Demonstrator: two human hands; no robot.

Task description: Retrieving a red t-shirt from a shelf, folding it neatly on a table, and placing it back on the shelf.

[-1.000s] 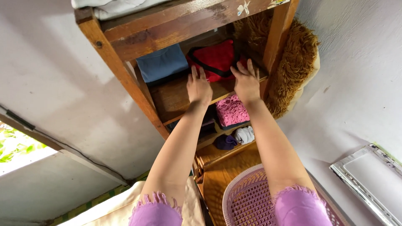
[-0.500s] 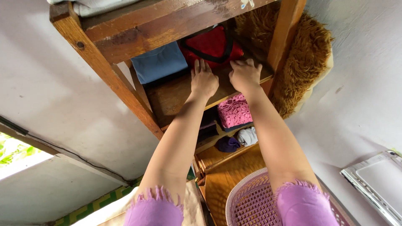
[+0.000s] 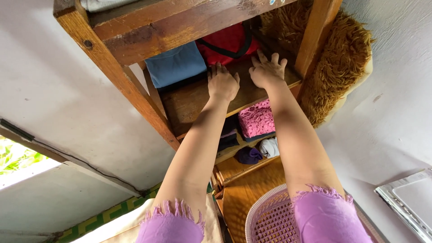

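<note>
My left hand flat, fingers loosely curled on the worn wooden shelf board, my right hand fingers spread, gripping nothing, touching the folded red cloth with black trim at the shelf's back, folded blue cloth beside it

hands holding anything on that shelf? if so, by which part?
Nothing held. Left hand and right hand lie palm-down on the wooden shelf, fingers spread, just short of the red folded garment.
</note>
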